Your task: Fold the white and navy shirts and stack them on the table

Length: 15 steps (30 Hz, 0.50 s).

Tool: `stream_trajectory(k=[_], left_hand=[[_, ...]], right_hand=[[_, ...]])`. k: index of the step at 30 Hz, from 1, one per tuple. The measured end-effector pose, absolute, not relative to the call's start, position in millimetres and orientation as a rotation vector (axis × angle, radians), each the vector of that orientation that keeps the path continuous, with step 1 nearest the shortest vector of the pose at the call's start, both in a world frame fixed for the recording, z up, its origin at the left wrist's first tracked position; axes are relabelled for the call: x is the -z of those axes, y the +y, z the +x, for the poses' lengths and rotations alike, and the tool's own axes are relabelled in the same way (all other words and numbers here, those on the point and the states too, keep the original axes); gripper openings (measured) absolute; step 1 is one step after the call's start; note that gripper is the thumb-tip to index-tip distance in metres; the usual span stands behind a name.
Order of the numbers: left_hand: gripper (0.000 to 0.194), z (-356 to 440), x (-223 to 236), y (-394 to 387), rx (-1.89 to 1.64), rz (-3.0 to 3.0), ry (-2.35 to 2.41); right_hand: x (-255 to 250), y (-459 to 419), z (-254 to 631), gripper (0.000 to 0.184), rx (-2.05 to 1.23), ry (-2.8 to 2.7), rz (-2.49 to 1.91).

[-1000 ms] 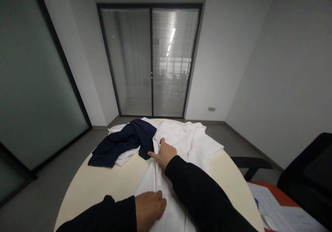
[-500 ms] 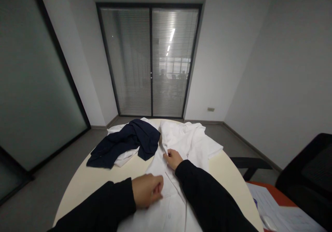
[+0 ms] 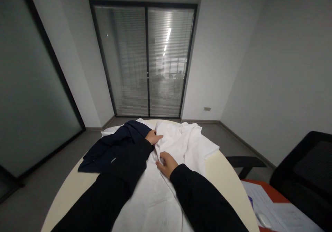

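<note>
A white button-front shirt (image 3: pixel 158 194) runs lengthwise over the table, its far part bunched and folded. At its far left edge is my left hand (image 3: pixel 153 137), thumb stretched over the cloth and fingers closed at the edge. My right hand (image 3: pixel 168 164) is nearer to me, thumb and fingers curved around a raised fold of the same shirt. A crumpled dark navy garment (image 3: pixel 114 145) lies to the left, partly covered by my left sleeve. Some white cloth (image 3: pixel 109 131) shows from beneath it.
The round cream table (image 3: pixel 64 194) carries the clothes. At the right stands a black chair (image 3: pixel 306 169) with an armrest close to the table. Papers (image 3: pixel 272 204) and a white computer mouse (image 3: pixel 264 220) lie on an orange-red surface. Glass doors with blinds (image 3: pixel 147 59) are beyond the table.
My left hand has gone from the near part of the shirt to its far left edge. The right hand pulled back, gripped a fold, and now holds it more loosely. The view shifted slightly.
</note>
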State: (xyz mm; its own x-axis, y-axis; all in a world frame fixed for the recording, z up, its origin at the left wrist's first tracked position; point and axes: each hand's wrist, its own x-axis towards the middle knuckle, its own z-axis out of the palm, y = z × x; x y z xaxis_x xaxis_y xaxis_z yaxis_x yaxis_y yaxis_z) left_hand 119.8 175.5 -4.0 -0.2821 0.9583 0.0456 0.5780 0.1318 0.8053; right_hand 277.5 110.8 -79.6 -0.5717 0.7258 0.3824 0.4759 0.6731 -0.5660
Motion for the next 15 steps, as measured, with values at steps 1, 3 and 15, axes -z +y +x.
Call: stream_trajectory(k=[1, 3, 15], left_hand=[[0.032, 120.1, 5.0, 180.7, -1.033, 1.468, 1.93], [0.032, 121.2, 7.0, 188.2, -1.084, 1.455, 1.959], [0.063, 168.2, 16.5, 166.0, -1.044, 1.808, 1.965]], right_hand=[[79.0, 110.7, 277.6, 0.008, -0.559, -2.283, -0.874], [76.7, 109.4, 277.6, 0.016, -0.596, -2.26, -0.807], [93.6, 138.4, 279.8, 0.016, -0.85, -1.694, -1.107]])
